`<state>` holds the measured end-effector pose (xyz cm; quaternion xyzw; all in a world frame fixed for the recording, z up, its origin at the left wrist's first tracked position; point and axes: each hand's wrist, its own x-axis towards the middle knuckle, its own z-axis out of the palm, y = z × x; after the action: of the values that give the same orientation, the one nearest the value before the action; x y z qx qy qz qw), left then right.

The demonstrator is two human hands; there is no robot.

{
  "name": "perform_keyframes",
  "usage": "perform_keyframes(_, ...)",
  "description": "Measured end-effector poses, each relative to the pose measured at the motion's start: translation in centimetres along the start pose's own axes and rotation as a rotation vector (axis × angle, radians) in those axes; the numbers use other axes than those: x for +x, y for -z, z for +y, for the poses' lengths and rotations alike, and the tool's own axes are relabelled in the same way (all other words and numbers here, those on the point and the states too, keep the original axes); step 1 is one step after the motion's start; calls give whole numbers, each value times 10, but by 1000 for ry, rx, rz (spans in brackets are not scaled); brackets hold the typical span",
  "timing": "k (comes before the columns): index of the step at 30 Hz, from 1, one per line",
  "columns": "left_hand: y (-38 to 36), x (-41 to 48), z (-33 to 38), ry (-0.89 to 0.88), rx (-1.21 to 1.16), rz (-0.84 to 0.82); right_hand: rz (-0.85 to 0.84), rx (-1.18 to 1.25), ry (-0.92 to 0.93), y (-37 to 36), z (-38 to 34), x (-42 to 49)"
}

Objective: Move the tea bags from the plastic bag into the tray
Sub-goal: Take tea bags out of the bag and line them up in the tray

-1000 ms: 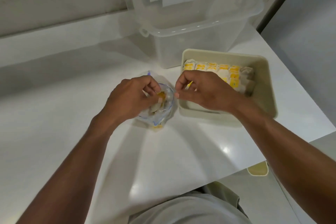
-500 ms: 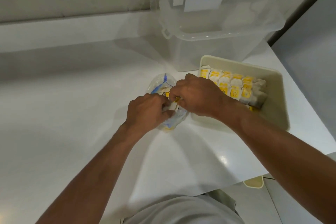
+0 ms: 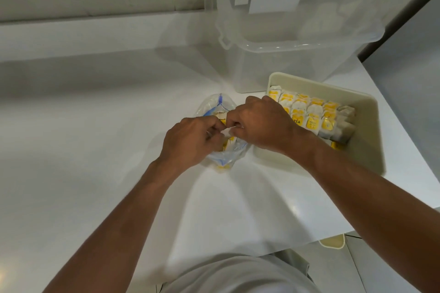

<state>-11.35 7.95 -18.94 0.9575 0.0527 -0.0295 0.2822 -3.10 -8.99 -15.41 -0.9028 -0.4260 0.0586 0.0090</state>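
A clear plastic bag (image 3: 215,108) with a blue zip edge lies on the white counter, with yellow-tagged tea bags showing inside. My left hand (image 3: 190,141) grips the bag's near side, fingers curled. My right hand (image 3: 259,126) reaches into the bag's mouth and its fingertips pinch a tea bag there; the bag's contents are mostly hidden under both hands. Just to the right sits the cream tray (image 3: 364,126), holding rows of tea bags (image 3: 309,114) with yellow tags.
A big clear plastic storage tub (image 3: 297,38) stands behind the tray against the wall. The counter's edge (image 3: 333,233) runs close on the right and front. A small cream object (image 3: 332,242) sits on the floor below.
My right hand has moved left from the tray's edge into the bag's mouth, meeting my left hand. The view has shifted, so the bag and tray appear further right.
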Motion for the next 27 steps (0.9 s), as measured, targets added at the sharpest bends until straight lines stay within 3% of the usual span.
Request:
perform_keyframes(3, 6, 3, -3, 4, -18, 48, 0, 168, -122, 8, 10, -7)
perform_keyframes(10, -3, 10, 4, -89, 279, 4, 43, 379, -198, 15, 23, -17)
perform_keyframes(20, -15, 12, 15, -261, 401, -89, 45, 292, -236, 14, 26, -20)
perform_keyframes(27, 0, 20, 13, -175, 392, -92, 40, 277, -230, 13, 26, -22)
